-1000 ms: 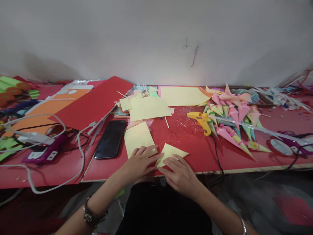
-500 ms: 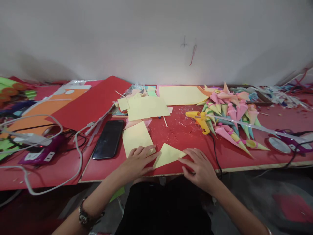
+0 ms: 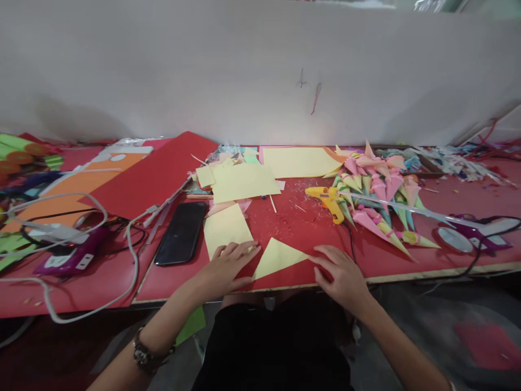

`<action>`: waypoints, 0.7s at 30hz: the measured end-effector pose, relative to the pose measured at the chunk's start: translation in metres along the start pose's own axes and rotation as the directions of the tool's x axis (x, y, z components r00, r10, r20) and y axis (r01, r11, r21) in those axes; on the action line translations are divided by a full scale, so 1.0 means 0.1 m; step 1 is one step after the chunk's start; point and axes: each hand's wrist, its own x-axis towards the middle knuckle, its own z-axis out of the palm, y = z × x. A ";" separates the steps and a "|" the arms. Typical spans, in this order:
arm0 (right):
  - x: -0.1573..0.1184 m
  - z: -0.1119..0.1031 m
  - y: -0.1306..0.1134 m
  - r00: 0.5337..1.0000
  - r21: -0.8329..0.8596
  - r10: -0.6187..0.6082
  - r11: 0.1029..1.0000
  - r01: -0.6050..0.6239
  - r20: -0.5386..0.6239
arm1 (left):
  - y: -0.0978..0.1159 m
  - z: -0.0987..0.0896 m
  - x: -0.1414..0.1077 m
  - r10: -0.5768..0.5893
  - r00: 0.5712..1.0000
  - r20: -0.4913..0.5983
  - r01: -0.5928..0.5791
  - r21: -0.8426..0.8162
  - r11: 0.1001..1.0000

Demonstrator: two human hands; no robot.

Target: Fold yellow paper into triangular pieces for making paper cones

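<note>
Ylw paper triangle [image 3: 279, 258], front-L of glue gun [image 3: 331, 204], tip pointing R, long axis approx. L-to-R, L hand [image 3: 228, 267] & R hand [image 3: 341, 276] spread, ungripping

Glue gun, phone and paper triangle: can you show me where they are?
Glue gun [image 3: 332, 203], head view: its yellow body.
Phone [image 3: 180, 233], head view: middle of its dark screen.
Paper triangle [image 3: 278, 258], head view: middle of its yellow face.

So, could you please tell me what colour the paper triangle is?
The paper triangle is pale yellow, best seen in the head view.
</note>
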 end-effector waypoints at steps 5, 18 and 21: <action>0.05 -0.03 0.05 0.996 0.014 0.087 0.996 -0.087 -0.006 | -0.05 0.05 -0.01 0.026 0.999 -0.047 -0.026 -0.005 1.000; 0.38 0.16 -0.40 0.983 0.260 0.120 0.953 -0.153 0.139 | 0.38 0.28 0.26 0.047 0.876 -0.480 -0.099 -0.085 0.991; 0.39 0.11 -0.46 0.987 0.274 0.118 0.951 -0.145 0.114 | 0.41 0.26 0.31 0.033 0.838 -0.544 -0.125 -0.134 0.983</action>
